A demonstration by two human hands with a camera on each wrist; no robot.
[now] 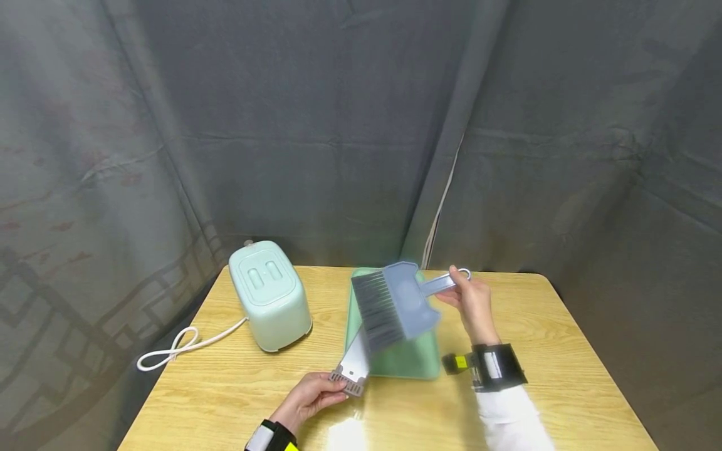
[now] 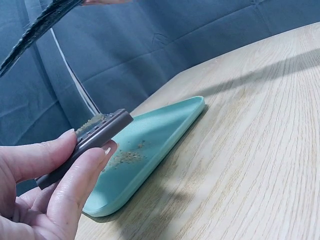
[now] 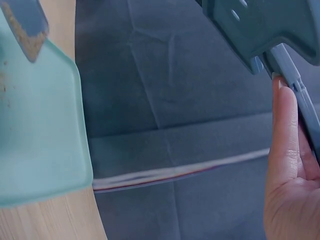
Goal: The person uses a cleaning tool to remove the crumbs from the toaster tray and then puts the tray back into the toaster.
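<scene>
In the head view my left hand point(image 1: 311, 398) pinches the slotted grey end of a narrow metal crumb tray point(image 1: 354, 368) between thumb and fingers. Crumbs point(image 3: 30, 42) cling along the crumb tray's far end in the right wrist view. My right hand point(image 1: 475, 305) grips the handle of a wide blue-grey brush point(image 1: 407, 299), its dark bristles pointing left and overlapping the far part of the crumb tray. Below both lies a shallow green tray point(image 1: 410, 362), with a scatter of loose crumbs point(image 2: 129, 157) on its surface.
A mint-green toaster point(image 1: 276, 297) with a lid on top stands at the left of the wooden table point(image 1: 237, 407). Its white cord point(image 1: 211, 340) loops over the left table edge. Grey curtains point(image 1: 321, 138) hang behind the table and at its sides.
</scene>
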